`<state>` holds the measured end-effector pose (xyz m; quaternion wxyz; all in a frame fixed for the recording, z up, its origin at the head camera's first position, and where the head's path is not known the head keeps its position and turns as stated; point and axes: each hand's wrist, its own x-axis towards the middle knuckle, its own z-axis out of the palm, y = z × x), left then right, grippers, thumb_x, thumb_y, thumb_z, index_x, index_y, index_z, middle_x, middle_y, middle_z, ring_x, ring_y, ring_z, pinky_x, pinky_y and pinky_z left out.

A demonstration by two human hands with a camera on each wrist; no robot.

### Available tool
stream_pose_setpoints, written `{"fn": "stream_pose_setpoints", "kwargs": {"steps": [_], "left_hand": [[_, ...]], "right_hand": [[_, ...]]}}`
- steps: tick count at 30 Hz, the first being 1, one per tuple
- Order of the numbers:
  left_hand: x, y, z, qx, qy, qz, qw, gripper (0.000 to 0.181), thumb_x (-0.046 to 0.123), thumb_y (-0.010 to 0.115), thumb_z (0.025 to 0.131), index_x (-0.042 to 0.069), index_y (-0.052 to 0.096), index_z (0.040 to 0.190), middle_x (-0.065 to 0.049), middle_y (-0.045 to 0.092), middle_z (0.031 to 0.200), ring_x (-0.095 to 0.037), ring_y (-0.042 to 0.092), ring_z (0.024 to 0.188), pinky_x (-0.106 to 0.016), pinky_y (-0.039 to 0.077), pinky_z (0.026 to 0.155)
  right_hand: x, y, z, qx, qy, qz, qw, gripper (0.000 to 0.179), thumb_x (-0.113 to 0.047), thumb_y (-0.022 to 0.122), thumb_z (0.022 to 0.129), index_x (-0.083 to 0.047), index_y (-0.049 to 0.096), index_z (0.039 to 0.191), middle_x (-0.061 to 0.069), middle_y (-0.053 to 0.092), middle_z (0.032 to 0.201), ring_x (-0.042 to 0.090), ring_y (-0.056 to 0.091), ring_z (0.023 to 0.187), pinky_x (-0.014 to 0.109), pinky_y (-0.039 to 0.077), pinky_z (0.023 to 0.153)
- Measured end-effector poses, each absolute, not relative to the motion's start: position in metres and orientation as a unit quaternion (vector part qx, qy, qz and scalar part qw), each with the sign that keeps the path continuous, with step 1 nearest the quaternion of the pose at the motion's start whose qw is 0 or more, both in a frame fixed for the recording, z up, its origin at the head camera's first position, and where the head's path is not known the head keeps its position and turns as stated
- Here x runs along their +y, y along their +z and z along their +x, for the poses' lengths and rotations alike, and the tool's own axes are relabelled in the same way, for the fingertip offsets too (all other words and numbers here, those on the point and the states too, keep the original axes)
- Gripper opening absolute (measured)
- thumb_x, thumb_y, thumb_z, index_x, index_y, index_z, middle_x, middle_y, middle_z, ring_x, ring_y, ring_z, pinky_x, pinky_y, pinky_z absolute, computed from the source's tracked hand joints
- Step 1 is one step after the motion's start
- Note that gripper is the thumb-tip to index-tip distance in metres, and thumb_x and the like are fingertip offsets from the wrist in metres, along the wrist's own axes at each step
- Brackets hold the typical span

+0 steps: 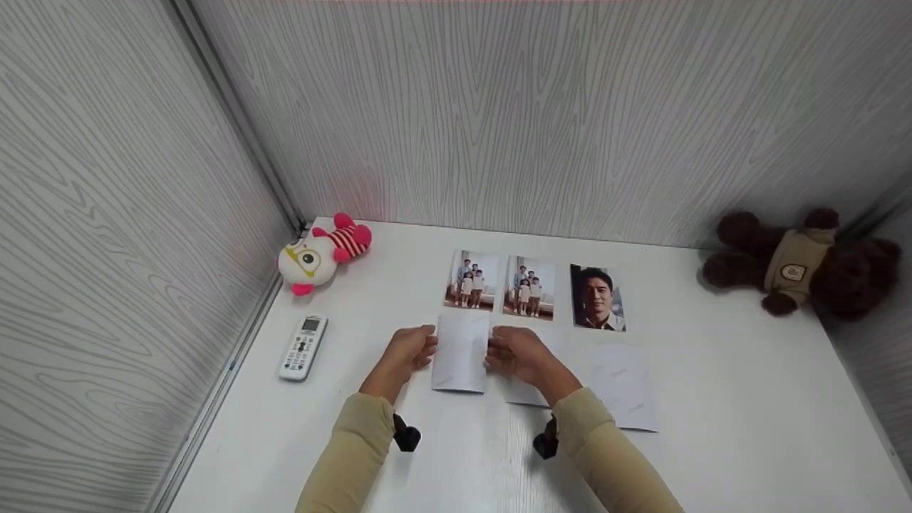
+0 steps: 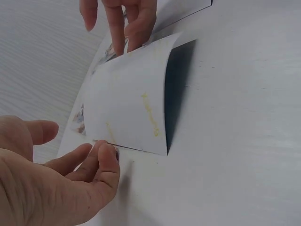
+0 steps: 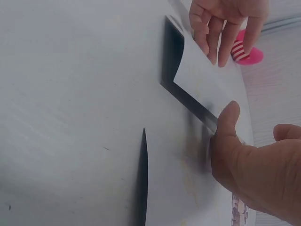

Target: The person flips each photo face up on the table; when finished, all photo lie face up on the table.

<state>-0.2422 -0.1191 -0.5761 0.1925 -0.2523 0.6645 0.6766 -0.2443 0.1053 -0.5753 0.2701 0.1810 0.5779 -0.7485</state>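
Note:
A photo card lies with its white back up between my two hands, faint printing across it. It bows, and its near end arches off the table with a dark underside showing in the left wrist view. My left hand touches its left edge with the fingertips, thumb held apart. On the opposite edge are the fingers of my right hand, with that thumb apart too. A second white-backed card is partly hidden beneath my right hand and wrist. Farther right lies another white-backed card.
Behind the cards, two matching family photos and a portrait photo form a row, face up. At left are a white remote control and a pink-and-white plush toy. A brown teddy bear lies at the right by the wall.

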Motion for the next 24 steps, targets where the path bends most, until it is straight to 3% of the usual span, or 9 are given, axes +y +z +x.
{"fn": "stream_pose_setpoints", "kwargs": {"steps": [5, 8, 11, 18, 24], "left_hand": [[-0.120, -0.574, -0.241, 0.661, 0.678, -0.254, 0.196, 0.036, 0.022, 0.054, 0.103, -0.004, 0.060, 0.127, -0.003, 0.066, 0.091, -0.008, 0.057, 0.070, -0.024, 0.049, 0.068], [-0.119, -0.572, -0.240, 0.659, 0.680, -0.253, 0.198, 0.039, 0.023, 0.056, 0.103, -0.002, 0.059, 0.133, -0.006, 0.069, 0.101, -0.010, 0.063, 0.076, -0.026, 0.053, 0.074], [-0.118, -0.572, -0.239, 0.656, 0.686, -0.243, 0.199, 0.042, 0.024, 0.059, 0.102, 0.001, 0.057, 0.137, -0.007, 0.070, 0.111, -0.011, 0.067, 0.086, -0.029, 0.056, 0.083], [-0.115, -0.579, -0.237, 0.680, 0.704, -0.160, 0.129, 0.035, 0.018, 0.060, 0.102, 0.008, 0.063, 0.136, -0.009, 0.070, 0.114, -0.013, 0.066, 0.089, -0.031, 0.058, 0.084], [-0.110, -0.581, -0.236, 0.718, 0.688, -0.032, 0.097, 0.034, 0.001, 0.047, 0.104, 0.007, 0.064, 0.134, -0.012, 0.068, 0.122, -0.018, 0.064, 0.106, -0.041, 0.056, 0.095]], "right_hand": [[0.103, -0.579, -0.244, 0.603, -0.737, 0.135, 0.275, 0.015, -0.009, 0.050, 0.105, 0.001, 0.061, 0.106, 0.008, 0.060, 0.089, 0.016, 0.056, 0.077, 0.030, 0.052, 0.072], [0.102, -0.581, -0.244, 0.634, -0.717, 0.117, 0.265, 0.020, -0.009, 0.052, 0.103, -0.006, 0.057, 0.085, 0.004, 0.055, 0.079, 0.016, 0.051, 0.071, 0.031, 0.047, 0.068], [0.102, -0.581, -0.245, 0.658, -0.700, 0.115, 0.252, 0.027, -0.011, 0.055, 0.102, -0.009, 0.050, 0.076, 0.002, 0.051, 0.075, 0.016, 0.049, 0.068, 0.031, 0.044, 0.066], [0.107, -0.581, -0.251, 0.643, -0.715, 0.150, 0.230, 0.015, -0.015, 0.057, 0.102, -0.008, 0.060, 0.090, 0.001, 0.056, 0.085, 0.015, 0.051, 0.076, 0.030, 0.044, 0.069], [0.114, -0.578, -0.256, 0.600, -0.756, 0.180, 0.190, 0.017, -0.012, 0.058, 0.101, -0.002, 0.065, 0.113, 0.002, 0.063, 0.092, 0.012, 0.058, 0.081, 0.025, 0.050, 0.070]]}}
